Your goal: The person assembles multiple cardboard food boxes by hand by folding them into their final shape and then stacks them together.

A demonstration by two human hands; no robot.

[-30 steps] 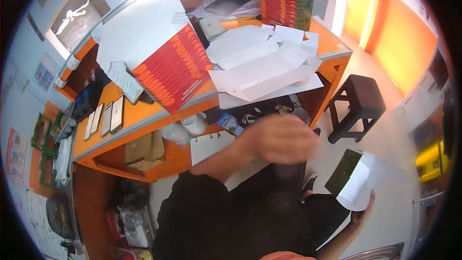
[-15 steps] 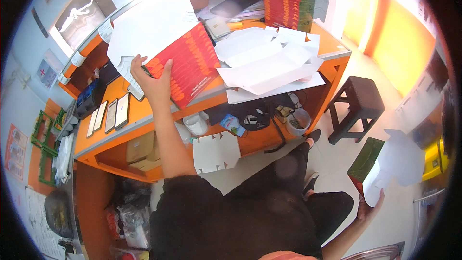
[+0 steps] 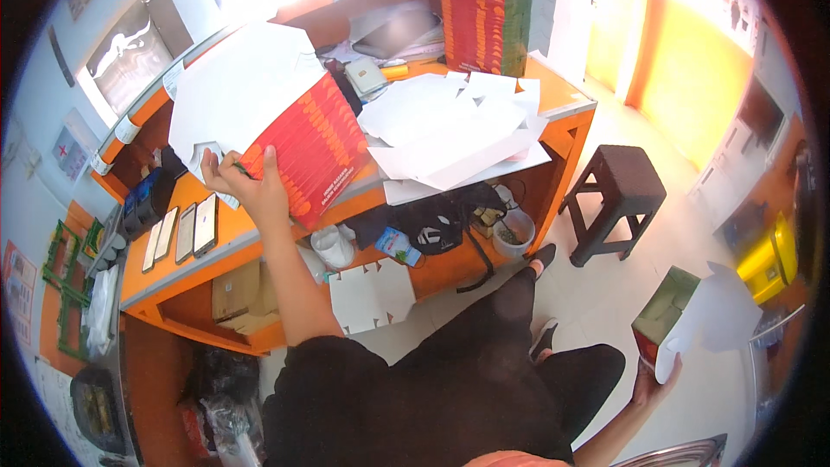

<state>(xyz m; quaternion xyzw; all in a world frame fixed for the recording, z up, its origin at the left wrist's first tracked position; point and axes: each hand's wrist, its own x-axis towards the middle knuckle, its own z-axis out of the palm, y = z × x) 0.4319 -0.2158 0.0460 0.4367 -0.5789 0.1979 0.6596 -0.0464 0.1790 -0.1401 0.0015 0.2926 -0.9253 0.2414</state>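
My left hand [image 3: 259, 195] grips the near left corner of a stack of flat cardboard box blanks [image 3: 316, 160] on the counter. The stack has a white top and a red and orange side; my thumb lies against the red side and my fingers curl at the left edge. Low on the right, my right hand [image 3: 653, 383] holds a partly folded cardboard box [image 3: 670, 311] by its lower end. Green and red panels show on it, with wide white flaps spreading to the right. White unfolded cartons [image 3: 462, 130] lie beside the stack.
A tall stack of red and green box blanks [image 3: 484, 17] stands on the orange counter [image 3: 566, 95] at the back. Phones [image 3: 197, 229] lie at its left. A brown stool [image 3: 618, 199] and a yellow bin [image 3: 769, 259] are on the right. Tubs and bags fill the lower shelf.
The view has shifted, so the counter sits further left. The box in my right hand has turned, showing more of its hollow inside. My left hand remains at the stack's corner, fingers slightly shifted.
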